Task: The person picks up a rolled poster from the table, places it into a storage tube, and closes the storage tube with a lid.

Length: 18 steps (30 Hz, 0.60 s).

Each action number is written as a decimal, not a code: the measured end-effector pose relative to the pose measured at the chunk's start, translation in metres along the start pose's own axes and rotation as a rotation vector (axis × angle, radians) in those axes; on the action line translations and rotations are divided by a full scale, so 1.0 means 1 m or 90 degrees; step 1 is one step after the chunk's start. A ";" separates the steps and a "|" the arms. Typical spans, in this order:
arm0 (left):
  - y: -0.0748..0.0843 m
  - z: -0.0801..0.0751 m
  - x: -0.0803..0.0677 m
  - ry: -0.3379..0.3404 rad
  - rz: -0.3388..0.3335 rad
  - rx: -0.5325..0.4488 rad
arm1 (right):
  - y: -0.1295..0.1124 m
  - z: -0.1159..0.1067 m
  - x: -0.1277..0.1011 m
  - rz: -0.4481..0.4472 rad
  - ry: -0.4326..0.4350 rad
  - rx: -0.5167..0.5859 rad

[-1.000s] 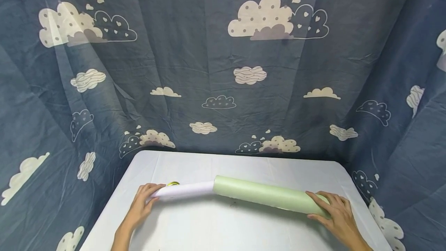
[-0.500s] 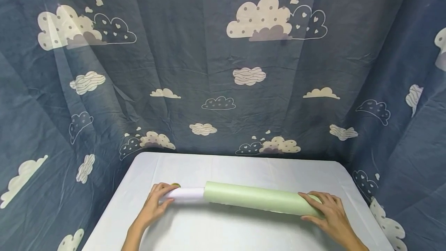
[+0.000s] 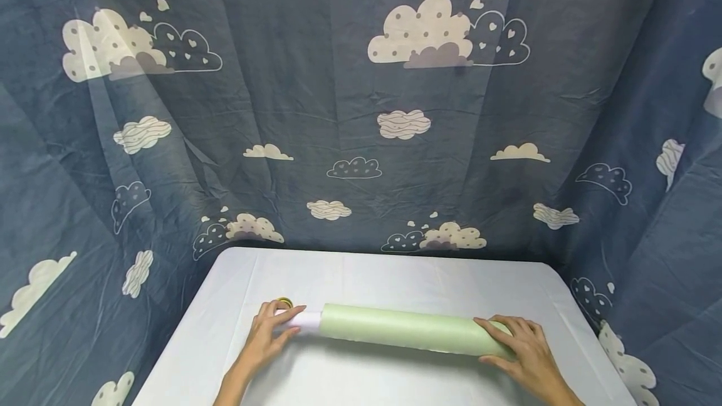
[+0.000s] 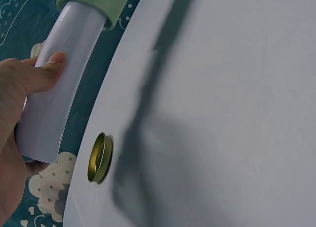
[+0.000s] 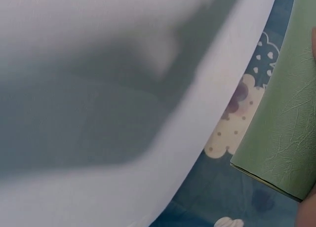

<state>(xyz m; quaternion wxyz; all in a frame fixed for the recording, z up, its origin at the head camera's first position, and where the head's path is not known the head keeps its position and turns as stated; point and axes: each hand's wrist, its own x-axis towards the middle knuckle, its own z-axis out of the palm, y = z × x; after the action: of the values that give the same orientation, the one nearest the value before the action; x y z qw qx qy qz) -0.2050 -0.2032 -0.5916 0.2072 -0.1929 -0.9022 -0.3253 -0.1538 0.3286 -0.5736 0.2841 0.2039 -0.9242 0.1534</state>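
Note:
A pale green rolled tube (image 3: 406, 329) lies across the white table (image 3: 395, 274), with a white rolled sheet (image 3: 304, 320) sticking out of its left end. My left hand (image 3: 274, 329) grips the white roll (image 4: 59, 84), thumb on top, at the roll's free end. My right hand (image 3: 516, 343) curls over the green tube's right end (image 5: 286, 123). A small gold ring (image 3: 284, 302) lies on the table just behind the left hand; the left wrist view shows the gold ring (image 4: 99, 158) near the table's edge.
A dark blue cloth with cloud prints (image 3: 361, 111) hangs behind and at both sides of the table. The table's front part (image 3: 366, 381) is bare white cloth.
The left hand has pushed the white roll further into the green tube, so less white shows. Both hands moved closer together, and the tube lies more level.

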 end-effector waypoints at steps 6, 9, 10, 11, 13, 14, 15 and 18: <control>0.007 0.010 0.000 -0.001 0.013 -0.005 | -0.011 0.003 0.004 0.002 -0.013 -0.002; 0.011 0.012 -0.001 -0.015 -0.011 -0.007 | -0.015 0.004 0.004 0.003 -0.018 -0.008; 0.013 0.013 -0.002 -0.018 -0.019 -0.006 | -0.015 0.004 0.004 -0.001 -0.017 -0.010; 0.014 0.013 -0.003 -0.019 -0.026 -0.004 | -0.016 0.004 0.004 -0.005 -0.015 -0.009; 0.015 0.013 -0.005 -0.020 -0.034 0.000 | -0.016 0.004 0.004 -0.017 -0.008 -0.006; 0.016 0.013 -0.005 -0.020 -0.036 0.001 | -0.016 0.004 0.004 -0.022 -0.005 -0.006; 0.016 0.013 -0.006 -0.021 -0.036 0.000 | -0.016 0.004 0.004 -0.027 -0.001 -0.004; 0.017 0.012 -0.007 -0.024 -0.026 -0.008 | -0.017 0.004 0.004 -0.027 0.003 0.000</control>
<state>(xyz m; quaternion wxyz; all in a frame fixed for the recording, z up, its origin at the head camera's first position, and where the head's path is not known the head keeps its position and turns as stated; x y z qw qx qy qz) -0.1941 -0.1847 -0.5955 0.1825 -0.1818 -0.9076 -0.3315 -0.1508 0.3110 -0.5718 0.2895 0.2232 -0.9190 0.1477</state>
